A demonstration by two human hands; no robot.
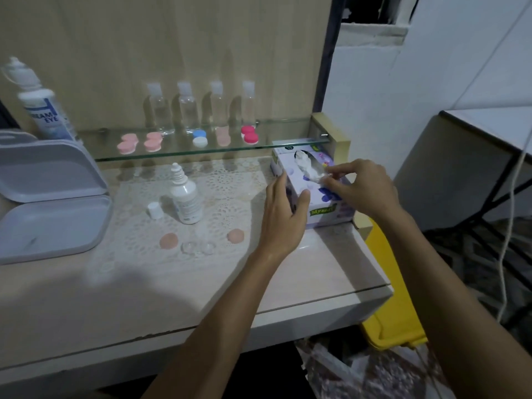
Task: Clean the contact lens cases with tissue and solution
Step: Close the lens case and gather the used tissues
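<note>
A purple tissue box (322, 203) stands at the table's right side. My left hand (283, 214) presses against its near-left end, holding it. My right hand (359, 185) pinches the white tissue (308, 165) sticking out of the box's top slot. An uncapped small solution bottle (185, 197) stands on the lace mat, its white cap (154, 210) beside it. In front lies an open clear lens case (198, 247) with two peach lids, one (169, 241) to its left and one (235, 236) to its right.
A glass shelf (282, 144) carries pink (128, 144), blue-white (199, 138) and red (249, 134) lens cases plus several clear bottles (188, 110). A large solution bottle (40, 105) and an open grey box (49, 197) stand at left. A yellow bin (394, 306) sits below the table's right edge.
</note>
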